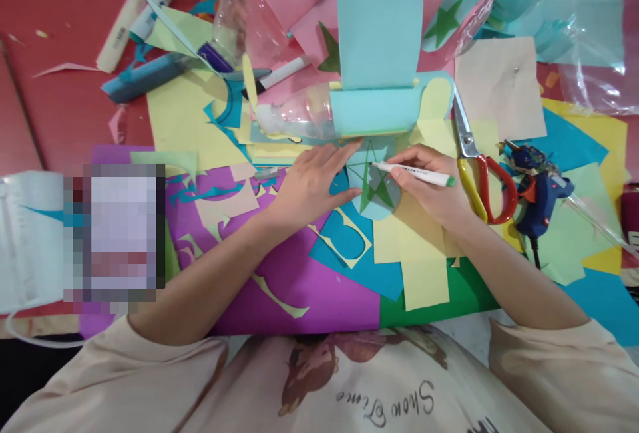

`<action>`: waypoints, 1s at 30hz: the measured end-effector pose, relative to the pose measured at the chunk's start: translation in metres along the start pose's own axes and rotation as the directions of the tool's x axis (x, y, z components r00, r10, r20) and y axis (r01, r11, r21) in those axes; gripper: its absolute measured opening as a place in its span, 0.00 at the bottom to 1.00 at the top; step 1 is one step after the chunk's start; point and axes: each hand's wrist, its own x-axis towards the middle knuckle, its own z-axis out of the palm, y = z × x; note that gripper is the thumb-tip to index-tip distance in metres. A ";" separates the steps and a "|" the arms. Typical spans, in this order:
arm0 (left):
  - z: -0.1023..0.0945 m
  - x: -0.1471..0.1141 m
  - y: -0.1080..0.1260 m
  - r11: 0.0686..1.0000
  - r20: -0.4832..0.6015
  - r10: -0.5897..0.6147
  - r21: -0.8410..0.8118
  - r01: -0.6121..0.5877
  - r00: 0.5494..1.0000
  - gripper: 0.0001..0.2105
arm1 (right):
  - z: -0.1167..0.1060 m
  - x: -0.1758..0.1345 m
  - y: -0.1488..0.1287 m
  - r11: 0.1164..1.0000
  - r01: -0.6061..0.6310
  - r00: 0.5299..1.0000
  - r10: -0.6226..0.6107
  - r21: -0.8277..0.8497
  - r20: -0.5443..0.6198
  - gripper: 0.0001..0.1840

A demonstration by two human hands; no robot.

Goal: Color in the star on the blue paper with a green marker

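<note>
A white marker with a green end (pixel 424 174) is held by my right hand (pixel 433 177), its tip on a star (pixel 368 183) drawn in green on a light blue paper piece (pixel 387 153). The star's lower points are filled in green; its upper part shows outlines. My left hand (pixel 317 177) lies with fingers spread, its fingertips at the left edge of that paper piece. Just beyond lies a clear plastic bottle (pixel 307 110) on its side, wrapped in light blue paper (pixel 377 110), with yellow paper pieces at its ends.
Scissors with red and yellow handles (pixel 482 173) lie right of my right hand, beside a blue glue gun (pixel 542 200). Cut paper scraps cover purple paper (pixel 299 287). Another marker (pixel 282 76), a blue pencil case-like roll (pixel 150 77) and green stars (pixel 443 22) lie farther back.
</note>
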 end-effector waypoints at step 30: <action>0.000 0.000 0.000 1.000 -0.007 0.022 0.021 -0.022 1.000 0.30 | -0.001 0.002 0.002 1.000 0.008 1.000 -0.008 -0.012 -0.007 0.06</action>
